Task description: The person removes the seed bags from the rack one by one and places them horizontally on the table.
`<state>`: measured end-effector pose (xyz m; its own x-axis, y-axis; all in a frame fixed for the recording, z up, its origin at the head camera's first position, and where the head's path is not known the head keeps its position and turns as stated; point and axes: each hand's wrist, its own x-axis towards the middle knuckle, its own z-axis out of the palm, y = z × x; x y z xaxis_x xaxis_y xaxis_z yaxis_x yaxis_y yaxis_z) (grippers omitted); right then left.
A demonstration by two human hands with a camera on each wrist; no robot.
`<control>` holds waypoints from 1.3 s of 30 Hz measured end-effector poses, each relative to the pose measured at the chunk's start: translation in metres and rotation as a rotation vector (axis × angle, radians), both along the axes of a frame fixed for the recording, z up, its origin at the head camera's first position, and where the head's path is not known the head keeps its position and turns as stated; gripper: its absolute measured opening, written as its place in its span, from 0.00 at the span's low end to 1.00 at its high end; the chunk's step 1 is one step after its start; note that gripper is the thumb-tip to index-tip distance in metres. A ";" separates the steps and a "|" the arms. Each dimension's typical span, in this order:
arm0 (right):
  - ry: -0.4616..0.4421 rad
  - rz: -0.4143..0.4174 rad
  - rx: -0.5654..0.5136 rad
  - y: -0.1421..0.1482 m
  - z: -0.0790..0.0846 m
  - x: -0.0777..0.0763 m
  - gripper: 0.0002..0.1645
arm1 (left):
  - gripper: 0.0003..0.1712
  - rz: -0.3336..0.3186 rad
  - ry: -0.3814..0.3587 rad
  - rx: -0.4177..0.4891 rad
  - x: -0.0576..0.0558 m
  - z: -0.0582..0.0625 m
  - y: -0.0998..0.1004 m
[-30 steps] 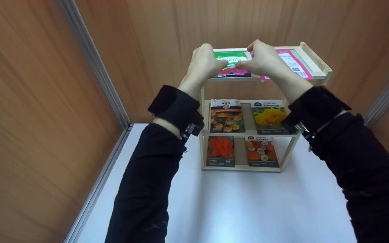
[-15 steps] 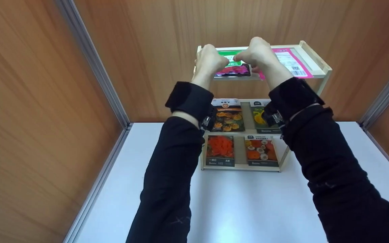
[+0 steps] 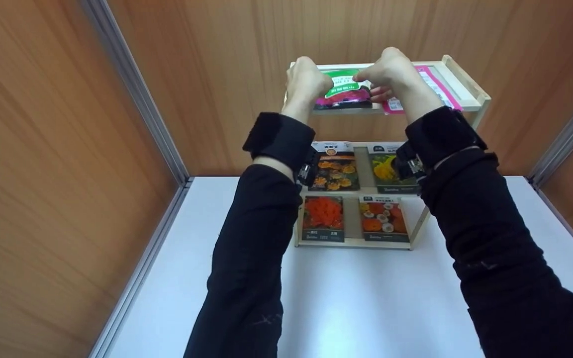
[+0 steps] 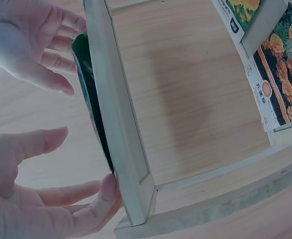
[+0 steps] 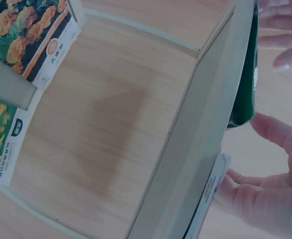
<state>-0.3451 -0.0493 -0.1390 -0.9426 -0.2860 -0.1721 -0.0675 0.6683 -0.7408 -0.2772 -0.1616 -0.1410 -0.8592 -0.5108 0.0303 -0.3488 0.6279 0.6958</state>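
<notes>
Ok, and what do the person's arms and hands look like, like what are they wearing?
Both arms wear long black sleeves, with a faint pale mark on each forearm. A wide black band wraps each wrist, with a small dark device with shiny metallic parts on its inner side. The hands are bare, without gloves.

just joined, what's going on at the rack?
A person has both hands at the top tier of a small wooden rack. The left hand and right hand are at either side of a green-and-pink packet, which lies on that tier. A pink packet lies to its right, partly hidden by the right hand. Below, the marigold packet and yellow-flower packet sit on the middle tier, the red-flower packet and orange-and-white-flower packet on the bottom one.
</notes>
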 end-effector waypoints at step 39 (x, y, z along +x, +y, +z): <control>0.068 0.100 -0.547 0.069 -0.036 0.043 0.16 | 0.06 -0.271 0.181 0.517 0.054 -0.044 -0.022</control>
